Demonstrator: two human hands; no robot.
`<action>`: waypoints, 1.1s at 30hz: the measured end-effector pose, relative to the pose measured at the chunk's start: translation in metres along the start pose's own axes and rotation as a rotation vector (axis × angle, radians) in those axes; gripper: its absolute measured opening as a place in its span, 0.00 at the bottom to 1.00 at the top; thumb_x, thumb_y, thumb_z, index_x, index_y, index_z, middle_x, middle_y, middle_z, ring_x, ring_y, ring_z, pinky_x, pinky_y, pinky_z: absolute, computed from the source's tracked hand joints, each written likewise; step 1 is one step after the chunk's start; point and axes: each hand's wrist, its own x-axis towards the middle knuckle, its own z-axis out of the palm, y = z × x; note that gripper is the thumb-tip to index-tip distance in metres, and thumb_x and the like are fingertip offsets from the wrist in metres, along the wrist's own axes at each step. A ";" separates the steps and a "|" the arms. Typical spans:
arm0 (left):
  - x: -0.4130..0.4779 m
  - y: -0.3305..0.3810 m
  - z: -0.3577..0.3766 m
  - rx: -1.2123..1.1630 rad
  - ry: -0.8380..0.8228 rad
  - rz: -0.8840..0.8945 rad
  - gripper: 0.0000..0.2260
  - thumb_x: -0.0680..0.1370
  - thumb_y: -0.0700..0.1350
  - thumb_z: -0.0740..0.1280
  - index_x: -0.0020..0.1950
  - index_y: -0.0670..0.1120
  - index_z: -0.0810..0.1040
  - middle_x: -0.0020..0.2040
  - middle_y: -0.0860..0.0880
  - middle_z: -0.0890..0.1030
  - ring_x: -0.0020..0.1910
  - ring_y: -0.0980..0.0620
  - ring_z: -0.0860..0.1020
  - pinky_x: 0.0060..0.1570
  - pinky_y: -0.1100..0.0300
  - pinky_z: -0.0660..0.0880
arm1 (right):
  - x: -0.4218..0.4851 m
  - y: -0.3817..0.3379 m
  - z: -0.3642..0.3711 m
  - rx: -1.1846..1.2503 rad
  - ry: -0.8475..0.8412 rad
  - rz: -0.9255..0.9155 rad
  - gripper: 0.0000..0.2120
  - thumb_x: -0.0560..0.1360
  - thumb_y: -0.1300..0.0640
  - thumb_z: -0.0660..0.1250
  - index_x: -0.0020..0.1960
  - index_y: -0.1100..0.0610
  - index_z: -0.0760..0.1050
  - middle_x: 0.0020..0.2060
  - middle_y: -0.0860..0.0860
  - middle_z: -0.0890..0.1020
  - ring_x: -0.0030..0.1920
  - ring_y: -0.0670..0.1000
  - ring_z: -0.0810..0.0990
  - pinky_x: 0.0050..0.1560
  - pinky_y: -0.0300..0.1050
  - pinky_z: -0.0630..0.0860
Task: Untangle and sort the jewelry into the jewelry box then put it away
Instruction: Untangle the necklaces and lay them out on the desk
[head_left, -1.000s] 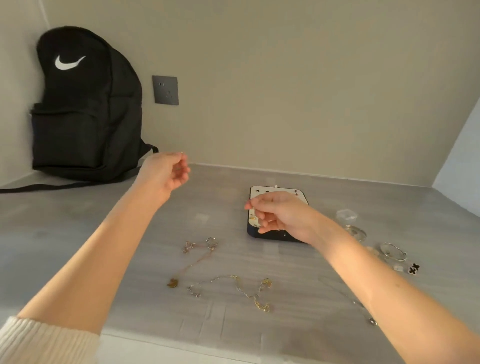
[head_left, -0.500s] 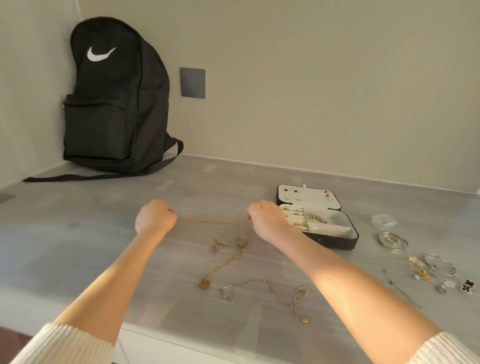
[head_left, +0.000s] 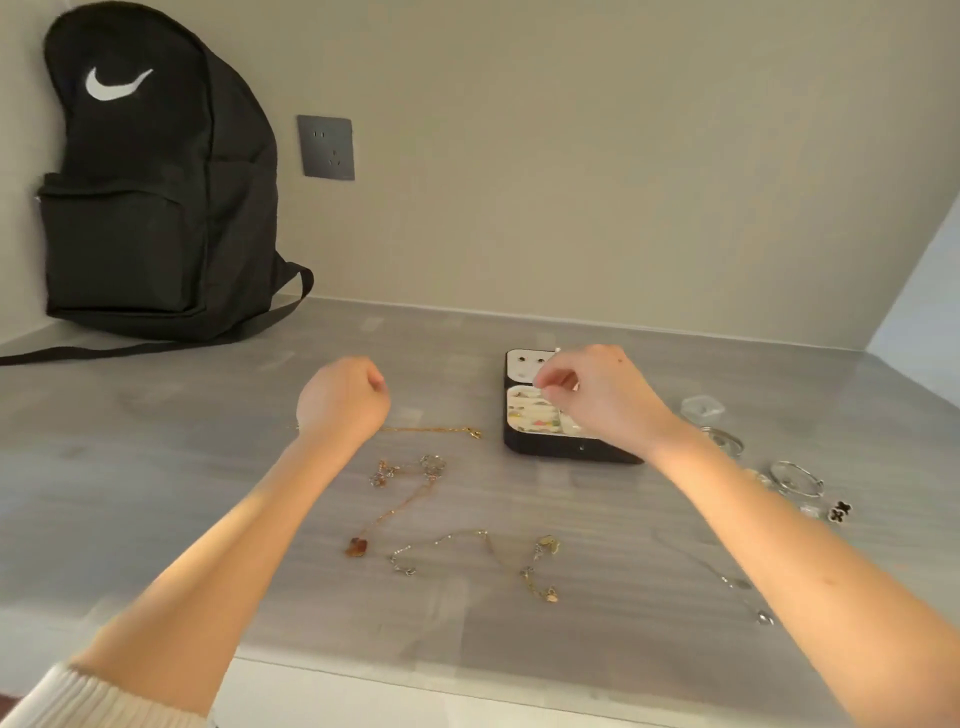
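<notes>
1. The left hand (head_left: 343, 402) hovers over the grey worktop (head_left: 156, 467), clenched into a loose fist with its back to the camera. Nothing shows in its grip.
2. A thin gold chain (head_left: 431, 430) lies straight on the worktop, passing under the left wrist; its clasp end stops just short of the jewelry box (head_left: 566, 452).
3. The box is black and lies open near the middle of the worktop. Its pale-lined lid lies flat behind it, and small pieces sit in the compartments.
4. The right hand (head_left: 597, 400) hangs over the box with thumb and forefinger pinched together. Whether they grasp anything is too small to tell.
5. In front of the gold chain lies a tangled rose-gold necklace (head_left: 410, 467), knotted with rings at the top and ending in an amber pendant.
6. Nearer the worktop edge sits a mixed silver-and-gold chain (head_left: 483, 556), loosely looped.
7. A fine silver chain (head_left: 737, 582) shows beside the right forearm.
8. Right of the box are a clear little container (head_left: 702, 406), a silver bangle (head_left: 795, 478) and a black clover piece (head_left: 839, 512).
9. A black backpack (head_left: 145, 182) leans in the far left corner beside a wall socket (head_left: 326, 147).
</notes>
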 end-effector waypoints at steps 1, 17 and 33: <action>-0.006 0.017 0.003 -0.038 -0.029 0.052 0.08 0.76 0.40 0.61 0.47 0.45 0.80 0.48 0.45 0.81 0.48 0.42 0.78 0.44 0.56 0.73 | -0.014 0.009 -0.016 0.029 -0.019 0.042 0.06 0.74 0.62 0.66 0.45 0.56 0.82 0.39 0.47 0.82 0.41 0.45 0.76 0.41 0.32 0.68; -0.097 0.186 0.096 -0.140 -0.544 0.549 0.06 0.75 0.43 0.66 0.47 0.45 0.82 0.45 0.48 0.83 0.46 0.49 0.79 0.43 0.62 0.71 | -0.125 0.112 -0.029 -0.027 -0.054 0.556 0.06 0.73 0.52 0.68 0.45 0.55 0.81 0.44 0.50 0.83 0.48 0.53 0.81 0.48 0.44 0.76; -0.100 0.201 0.073 -0.711 -0.866 0.390 0.06 0.72 0.41 0.72 0.48 0.48 0.82 0.41 0.53 0.81 0.40 0.62 0.77 0.45 0.70 0.71 | -0.112 0.086 -0.071 0.497 0.112 0.408 0.07 0.73 0.58 0.70 0.36 0.55 0.79 0.28 0.48 0.77 0.28 0.43 0.70 0.29 0.34 0.65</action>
